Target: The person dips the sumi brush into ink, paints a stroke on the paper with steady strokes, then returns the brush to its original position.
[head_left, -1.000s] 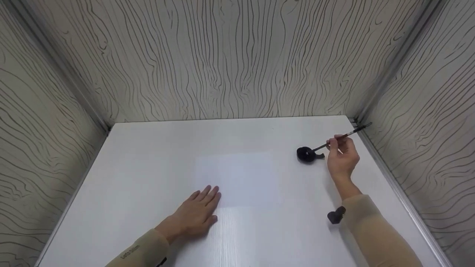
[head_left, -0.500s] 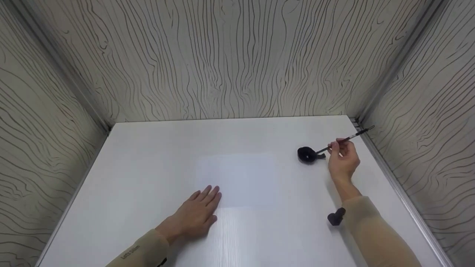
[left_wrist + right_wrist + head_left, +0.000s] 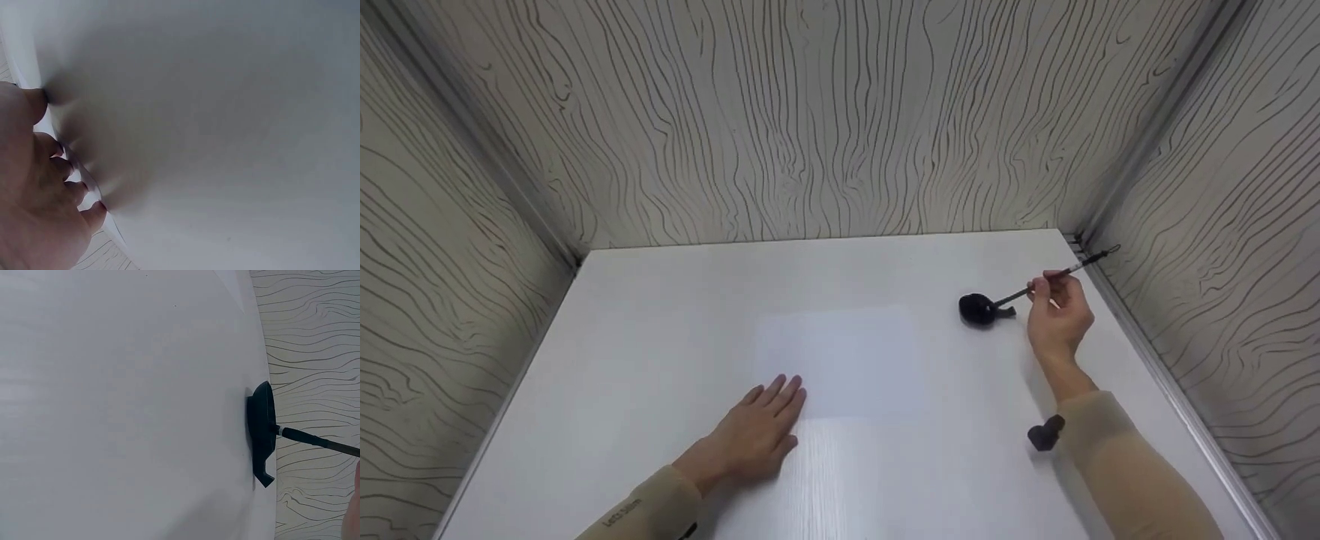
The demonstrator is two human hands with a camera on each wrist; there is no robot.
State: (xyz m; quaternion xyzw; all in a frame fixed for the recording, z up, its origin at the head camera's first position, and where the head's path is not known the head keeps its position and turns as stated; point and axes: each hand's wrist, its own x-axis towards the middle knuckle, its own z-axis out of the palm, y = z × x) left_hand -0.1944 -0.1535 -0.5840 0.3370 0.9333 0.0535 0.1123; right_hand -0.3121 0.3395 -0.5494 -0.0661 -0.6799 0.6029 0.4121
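Observation:
My right hand (image 3: 1059, 319) pinches a slim writing brush (image 3: 1014, 297) with a hanging loop at its top end. The brush slants down to the left, its lower end at a small black ink dish (image 3: 975, 310) with a short handle. In the right wrist view the brush (image 3: 306, 437) meets the rim of the dish (image 3: 261, 417), and its tip is hidden there. My left hand (image 3: 754, 435) lies flat, fingertips on the lower left part of a blank white sheet of paper (image 3: 855, 360). Its fingers (image 3: 94, 215) also show spread in the left wrist view.
All of this is on a white table (image 3: 660, 315). Wood-grain panels (image 3: 825, 120) stand behind and at both sides, with metal rails (image 3: 1177, 405) along the table's side edges. A black wrist device (image 3: 1044, 433) juts from the right sleeve.
My right hand and the brush have shifted slightly away to the right, the lower end staying at the ink dish. The head view tilts a little. My left hand has stayed in place.

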